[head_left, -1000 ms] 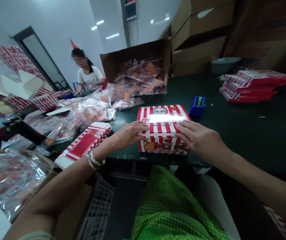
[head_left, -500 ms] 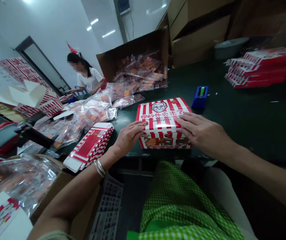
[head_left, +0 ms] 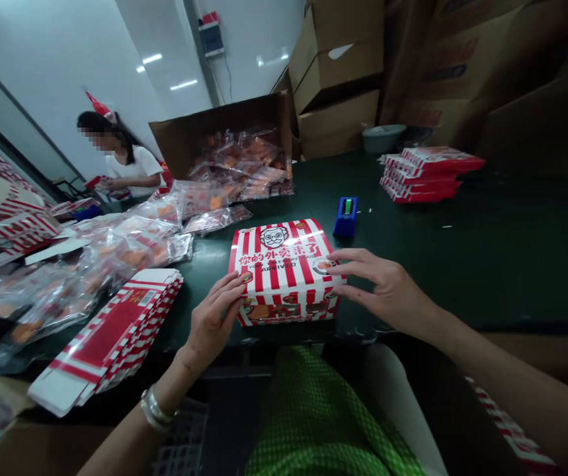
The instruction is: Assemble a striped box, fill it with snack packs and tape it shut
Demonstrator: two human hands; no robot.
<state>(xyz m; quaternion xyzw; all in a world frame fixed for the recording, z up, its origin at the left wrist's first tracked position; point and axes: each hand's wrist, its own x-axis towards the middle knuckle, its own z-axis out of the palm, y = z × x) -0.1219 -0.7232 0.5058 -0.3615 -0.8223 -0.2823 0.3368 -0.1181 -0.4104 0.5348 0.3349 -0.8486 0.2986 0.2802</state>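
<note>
A closed red-and-white striped takeaway box [head_left: 284,261], with a printed face and Chinese lettering on its lid, sits at the table's near edge. My left hand [head_left: 214,314] touches its left front corner, fingers stretched along the edge and not wrapped round it. At the opposite side, my right hand [head_left: 380,284] has its fingers spread, with the tips at the lid's right edge. A blue tape dispenser [head_left: 346,217] with green tape stands just behind the box. To the left lies a row of flattened striped cartons [head_left: 115,330].
Clear-wrapped orange packets [head_left: 129,248] cover the left side of the table, spilling from a large cardboard box [head_left: 174,142]. Stacked striped boxes [head_left: 425,175] stand at the back right, near a grey tub [head_left: 383,139]. Across the table, a co-worker [head_left: 132,173] handles a red item.
The view has turned right, so the table items appear farther left. My right hand has drawn back from the lid to its right edge, fingers more spread. My left hand stays at the left corner.
</note>
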